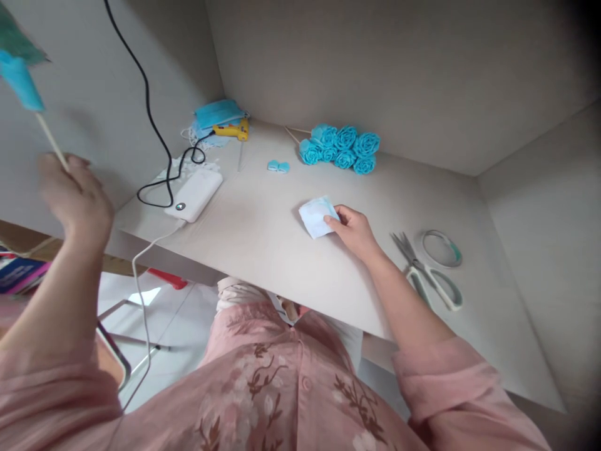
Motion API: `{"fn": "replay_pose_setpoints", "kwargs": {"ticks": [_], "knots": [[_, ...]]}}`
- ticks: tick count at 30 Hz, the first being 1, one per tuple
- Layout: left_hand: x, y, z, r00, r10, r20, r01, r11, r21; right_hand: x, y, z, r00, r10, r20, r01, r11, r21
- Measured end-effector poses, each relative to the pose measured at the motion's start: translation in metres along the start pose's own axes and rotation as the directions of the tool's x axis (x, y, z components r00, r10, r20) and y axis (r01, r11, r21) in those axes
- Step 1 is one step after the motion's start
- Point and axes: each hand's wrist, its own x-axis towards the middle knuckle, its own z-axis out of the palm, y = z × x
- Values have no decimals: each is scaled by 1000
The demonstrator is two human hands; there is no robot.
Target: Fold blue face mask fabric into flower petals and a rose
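Raised at the far left, my left hand [77, 197] is closed around a thin wooden stick [51, 139]. A blue rolled piece [23, 84] is wrapped on the stick's upper end, and a blurred greenish part [19, 39] shows above it, cut by the frame edge. My right hand [354, 232] pinches a square, pale blue and white sheet [317, 216] by its right edge, low over the table [263, 219]. Beyond it lie several blue fabric roses [346, 147] on sticks in a bunch. A small pair of blue cut pieces [278, 166] lies left of the roses.
White-handled scissors [422, 269] and a tape roll [441, 248] lie on the right. At the back left are blue face masks [220, 114] and a yellow glue gun [232, 130]. A white power bank [195, 194] with a white cable, plus a hanging black cord [146, 94], occupy the left.
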Motion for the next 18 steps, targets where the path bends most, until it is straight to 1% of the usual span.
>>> {"fn": "replay_pose_setpoints", "kwargs": {"ticks": [1,2,4,5,6,7,8,9,10,11,12,13,14,15,16,18], "knots": [[-11,14,-13,996,-31,-80,36,997,65,0,0,0,1000,-2,2,2,1000,10],[-25,30,-28,996,4,-94,3,997,77,0,0,0,1000,-1,7,1,1000,26],[-54,63,-56,991,131,-39,-130,991,29,1,1,0,1000,11,21,-13,997,71],[-68,78,-66,984,176,33,-176,984,4,1,1,0,999,22,32,-26,994,104],[-80,92,-73,969,204,137,-206,979,0,2,1,0,998,33,46,-39,989,140],[-90,105,-75,931,246,269,-248,968,-27,2,1,0,997,40,62,-50,985,162],[-98,116,-74,852,307,423,-298,950,-88,2,0,-1,997,43,70,-54,986,157],[-104,125,-69,760,377,529,-357,923,-144,2,-1,-2,998,34,56,-40,993,113],[-108,134,-61,676,456,579,-428,882,-196,1,-3,-2,1000,5,23,-5,999,34],[-110,142,-52,615,518,595,-479,844,-240,0,-6,-3,999,-47,-25,45,996,-71],[-113,149,-42,570,567,595,-518,810,-275,-2,-10,-5,990,-121,-78,105,978,-179],[-114,156,-33,548,596,587,-542,788,-294,-3,-14,-6,974,-200,-108,168,954,-249],[-116,162,-25,532,611,587,-554,775,-304,-5,-18,-6,959,-258,-118,220,939,-263],[-118,169,-18,518,620,589,-562,766,-311,-7,-22,-7,953,-285,-106,257,941,-220],[-119,174,-13,508,624,594,-568,761,-314,-8,-26,-7,956,-286,-71,275,953,-127],[-122,184,-7,486,631,604,-580,750,-317,-10,-30,-6,969,-245,37,239,963,125]]}}
